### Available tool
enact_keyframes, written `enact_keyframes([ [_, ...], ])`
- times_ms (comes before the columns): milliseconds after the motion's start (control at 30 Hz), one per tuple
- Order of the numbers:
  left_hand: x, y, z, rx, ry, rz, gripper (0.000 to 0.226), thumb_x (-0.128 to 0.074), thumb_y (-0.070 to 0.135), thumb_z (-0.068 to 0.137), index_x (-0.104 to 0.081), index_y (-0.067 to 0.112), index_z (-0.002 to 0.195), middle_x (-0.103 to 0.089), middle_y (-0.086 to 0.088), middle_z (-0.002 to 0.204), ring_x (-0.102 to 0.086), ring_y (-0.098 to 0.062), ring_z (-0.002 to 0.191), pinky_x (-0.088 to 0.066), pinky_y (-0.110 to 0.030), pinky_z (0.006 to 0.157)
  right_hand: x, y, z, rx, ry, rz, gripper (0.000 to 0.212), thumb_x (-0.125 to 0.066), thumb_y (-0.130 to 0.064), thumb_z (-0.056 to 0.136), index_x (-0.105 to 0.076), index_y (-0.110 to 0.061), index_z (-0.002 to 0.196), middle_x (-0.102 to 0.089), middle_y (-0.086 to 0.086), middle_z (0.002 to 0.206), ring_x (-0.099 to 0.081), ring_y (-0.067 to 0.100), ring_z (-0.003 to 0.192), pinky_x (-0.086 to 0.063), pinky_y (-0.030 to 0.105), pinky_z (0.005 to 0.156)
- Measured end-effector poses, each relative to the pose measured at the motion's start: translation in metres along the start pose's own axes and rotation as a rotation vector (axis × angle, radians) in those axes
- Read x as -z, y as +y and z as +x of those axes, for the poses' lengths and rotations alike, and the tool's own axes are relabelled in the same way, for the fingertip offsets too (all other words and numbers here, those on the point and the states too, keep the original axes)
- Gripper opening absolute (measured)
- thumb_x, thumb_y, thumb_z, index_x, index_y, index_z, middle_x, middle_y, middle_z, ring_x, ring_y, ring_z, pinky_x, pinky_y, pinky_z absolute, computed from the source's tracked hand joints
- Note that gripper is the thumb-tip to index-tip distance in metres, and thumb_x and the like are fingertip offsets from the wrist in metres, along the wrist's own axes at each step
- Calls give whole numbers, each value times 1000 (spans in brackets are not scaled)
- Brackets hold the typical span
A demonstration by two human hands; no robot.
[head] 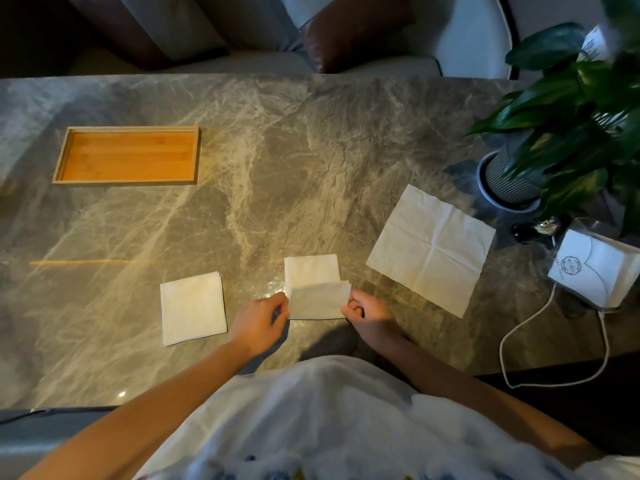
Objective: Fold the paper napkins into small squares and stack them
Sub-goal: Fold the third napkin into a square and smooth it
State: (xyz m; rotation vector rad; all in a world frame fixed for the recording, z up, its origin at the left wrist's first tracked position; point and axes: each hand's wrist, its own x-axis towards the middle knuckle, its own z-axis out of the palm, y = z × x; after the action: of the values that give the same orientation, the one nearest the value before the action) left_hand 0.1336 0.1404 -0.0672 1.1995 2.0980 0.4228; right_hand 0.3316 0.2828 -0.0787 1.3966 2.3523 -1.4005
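a home living room: marble table (242,140), cushioned sofa (207,32), potted plant (561,133).

Wooden tray (126,155) lies far left; potted plant (554,140), white cable (501,351) right.

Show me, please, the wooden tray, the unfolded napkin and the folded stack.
wooden tray (128,155): head view, bare floor of the tray.
unfolded napkin (431,249): head view, where its creases cross.
folded stack (193,308): head view, middle of the top square.
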Motion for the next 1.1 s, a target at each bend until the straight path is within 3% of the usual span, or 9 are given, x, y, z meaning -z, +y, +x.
enact_keyframes([
  [133, -3, 0, 0, 86, 14, -67, 12, -54, 28, 87, -53, 20, 78, -65, 4, 72, -59, -17, 67, -47, -33, 60, -3, -1, 1, 17, 12, -14, 16, -59, -34, 91, -61, -19, 98, -67, -1, 95, -61, 17, 88, -56, 36, 78],
  [333, -5, -2, 3, 152, 42, -74, 15, -50, 28, 91, -50, 23, 76, -65, 0, 70, -59, -20, 66, -48, -35, 60, -3, -4, 7, 34, 15, -14, 10, -61, -32, 91, -56, -27, 84, -58, -14, 75, -56, 9, 74, -47, 27, 65],
  [500, -6, 0, 7, 190, 59, -102, 15, -50, 28, 91, -50, 25, 77, -65, 1, 71, -59, -18, 66, -45, -33, 59, -3, -7, 12, 19, 5, 27, 13, -64, -33, 87, -54, -27, 84, -53, -16, 64, -51, 4, 63, -40, 23, 59],
  [667, -8, -2, 9, 222, 60, -145, 12, -52, 26, 90, -53, 23, 78, -66, -1, 71, -61, -20, 68, -50, -37, 64, -3, -8, 13, 41, 14, -14, 12, -65, -29, 89, -59, -19, 89, -56, -14, 73, -56, 10, 72, -51, 30, 67],
  [833, -9, -4, 9, 214, 65, -157, 4, -55, 28, 89, -53, 27, 85, -65, 2, 72, -60, -16, 67, -45, -28, 59, -3, -9, 13, 49, 39, -30, 12, -62, -28, 91, -60, -16, 93, -61, -7, 84, -59, 13, 80, -54, 32, 71],
  [967, -9, -4, 11, 225, 58, -137, 7, -51, 27, 91, -55, 24, 85, -66, 0, 70, -61, -19, 67, -48, -33, 63, -4, -9, 15, 46, 50, -45, 11, -62, -26, 91, -60, -15, 93, -61, -5, 85, -59, 14, 82, -54, 32, 71],
  [1100, -10, -4, 13, 230, 48, -96, 10, -49, 28, 93, -53, 24, 85, -64, 2, 67, -59, -16, 63, -40, -27, 54, -4, -10, 16, 51, 58, -35, 12, -61, -27, 91, -59, -15, 92, -60, -6, 83, -57, 14, 80, -46, 26, 66],
])
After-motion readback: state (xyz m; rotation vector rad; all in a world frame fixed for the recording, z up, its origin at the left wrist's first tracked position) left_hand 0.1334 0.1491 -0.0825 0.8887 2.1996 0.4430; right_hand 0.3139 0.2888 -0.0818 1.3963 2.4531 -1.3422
